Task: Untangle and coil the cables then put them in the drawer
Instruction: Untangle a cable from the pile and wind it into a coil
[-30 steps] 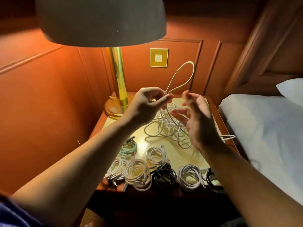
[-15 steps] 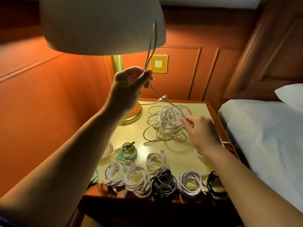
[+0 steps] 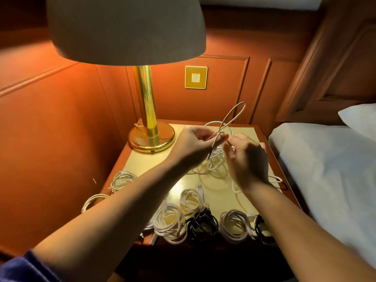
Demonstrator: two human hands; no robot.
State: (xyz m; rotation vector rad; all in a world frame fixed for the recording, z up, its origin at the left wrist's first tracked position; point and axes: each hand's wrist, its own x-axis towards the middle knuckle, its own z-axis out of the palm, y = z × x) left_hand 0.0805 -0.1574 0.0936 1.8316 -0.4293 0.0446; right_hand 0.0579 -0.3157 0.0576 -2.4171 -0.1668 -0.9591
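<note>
Fingers [image 3: 200,132] of left hand [image 3: 191,143] and right hand [image 3: 247,157] pinch one white cable loop [image 3: 234,115] above the tangle [image 3: 215,159] beside the lamp base [image 3: 151,137]; finished coils [image 3: 169,222] lie nearer; drawer unseen, nothing stowed.

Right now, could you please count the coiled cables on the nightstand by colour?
White coils: 5
Black coils: 2
Total: 7 in view; more may be hidden.

Nightstand [image 3: 142,163]: lamp base [image 3: 151,139], tangled white cables [image 3: 215,159], coiled cables [image 3: 171,222].
</note>
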